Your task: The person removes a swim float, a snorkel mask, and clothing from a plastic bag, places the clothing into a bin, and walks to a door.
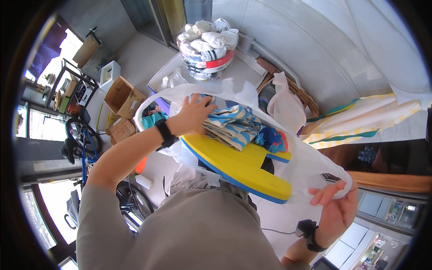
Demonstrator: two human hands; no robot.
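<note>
A white plastic bag (302, 168) hangs wide in front of me, its mouth facing up. My right hand (337, 202) grips one of its handles at the right. Inside the bag lies a yellow foam kickboard (233, 165) with a blue underside and a notched end. Folded cloth with blue and cream stripes (233, 125) rests on the board, and my left hand (194, 116) grasps its left end; the thumb is partly hidden. Beside it, toward the right, is a bunched blue cloth with red patches (273, 140). The bag's bottom is out of sight.
Beyond the bag stands a clear tub of rolled socks (209, 50). An open cardboard box (123, 98) and a blue bicycle (84, 148) are to the left. A pale bag (288, 104) sits near the wall, with a yellow-and-white checked cloth (357, 118) hanging at right.
</note>
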